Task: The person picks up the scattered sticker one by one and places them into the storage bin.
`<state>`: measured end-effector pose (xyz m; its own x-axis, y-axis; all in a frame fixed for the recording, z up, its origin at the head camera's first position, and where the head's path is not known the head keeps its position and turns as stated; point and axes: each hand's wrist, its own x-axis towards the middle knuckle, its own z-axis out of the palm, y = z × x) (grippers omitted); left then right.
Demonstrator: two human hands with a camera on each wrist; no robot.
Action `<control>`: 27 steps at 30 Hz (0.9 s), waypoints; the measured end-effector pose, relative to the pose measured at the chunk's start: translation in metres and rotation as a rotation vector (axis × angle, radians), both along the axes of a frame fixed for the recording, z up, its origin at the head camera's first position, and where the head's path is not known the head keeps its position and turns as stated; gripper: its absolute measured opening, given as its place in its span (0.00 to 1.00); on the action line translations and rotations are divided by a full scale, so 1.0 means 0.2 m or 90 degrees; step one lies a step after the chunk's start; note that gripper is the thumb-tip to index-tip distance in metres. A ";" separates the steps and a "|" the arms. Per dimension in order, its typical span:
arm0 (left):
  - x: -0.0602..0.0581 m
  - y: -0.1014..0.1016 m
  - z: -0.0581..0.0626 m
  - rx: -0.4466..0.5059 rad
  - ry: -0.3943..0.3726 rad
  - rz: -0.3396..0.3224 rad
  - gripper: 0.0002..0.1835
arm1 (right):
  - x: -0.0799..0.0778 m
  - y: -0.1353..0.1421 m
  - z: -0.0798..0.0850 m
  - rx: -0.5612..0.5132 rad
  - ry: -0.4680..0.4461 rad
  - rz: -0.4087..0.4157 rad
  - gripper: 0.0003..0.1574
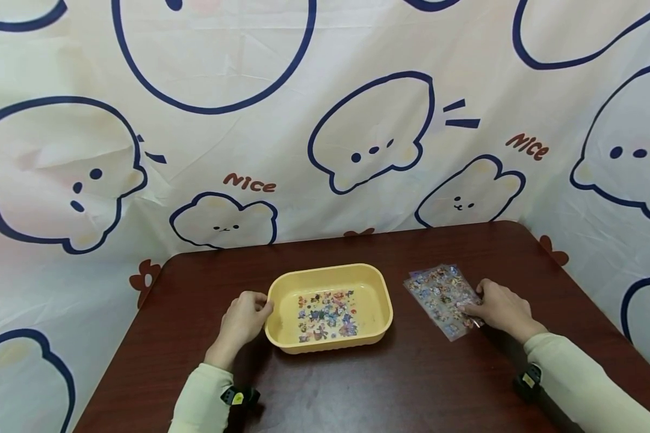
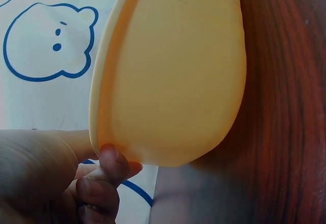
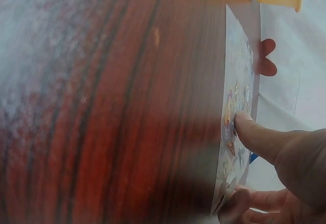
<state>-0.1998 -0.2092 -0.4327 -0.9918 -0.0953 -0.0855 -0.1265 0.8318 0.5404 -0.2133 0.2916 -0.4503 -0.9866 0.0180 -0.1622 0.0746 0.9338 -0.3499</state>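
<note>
My left hand [image 1: 241,323] pinches the left end of a yellow plastic basin [image 1: 330,344], thumb and fingers at its rim. Inside the basin lies a batch of small colourful cartoon stickers [image 1: 327,316], flat on the bottom. Right of the basin, a few clear sticker sheets [image 1: 437,296] overlap in a thin stack, covered with tiny figures. My right hand [image 1: 505,310] holds the stack by its right edge. In the right wrist view its thumb [image 3: 254,135] presses on the top sheet [image 3: 237,89], with other fingers at the edge, partly hidden.
The dark brown wooden table [image 1: 325,397] has rounded back corners. Behind and beside it hangs a pale cloth [image 1: 281,144] with blue-outlined cartoon animals. A dark band with a small device [image 1: 240,396] sits at each wrist.
</note>
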 end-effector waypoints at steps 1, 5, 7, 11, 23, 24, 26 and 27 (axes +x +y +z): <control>0.00 0.00 0.00 -0.001 0.001 -0.001 0.20 | 0.00 0.00 0.00 -0.001 -0.004 -0.001 0.39; 0.00 0.00 0.00 -0.002 0.001 0.001 0.20 | 0.00 0.01 0.00 -0.012 -0.011 -0.002 0.38; 0.00 0.00 0.00 0.000 -0.001 0.000 0.20 | -0.01 0.01 0.00 -0.016 -0.010 -0.002 0.38; 0.00 -0.01 0.00 0.002 -0.003 0.000 0.20 | -0.01 0.02 0.00 -0.022 -0.007 0.000 0.38; 0.00 -0.01 0.00 -0.001 -0.005 0.001 0.20 | 0.00 0.03 -0.01 -0.061 0.002 -0.003 0.39; 0.00 -0.01 0.00 -0.002 -0.004 0.001 0.20 | 0.00 0.03 -0.01 -0.071 0.002 -0.003 0.38; 0.00 0.00 0.00 -0.003 -0.004 0.001 0.20 | 0.01 0.03 -0.01 -0.091 -0.001 -0.003 0.37; 0.00 0.00 0.00 -0.004 -0.005 0.001 0.20 | 0.01 0.03 -0.01 -0.097 -0.001 -0.003 0.36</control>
<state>-0.2002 -0.2101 -0.4334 -0.9910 -0.0971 -0.0922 -0.1316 0.8347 0.5347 -0.2120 0.2980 -0.4531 -0.9864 -0.0031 -0.1644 0.0786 0.8693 -0.4880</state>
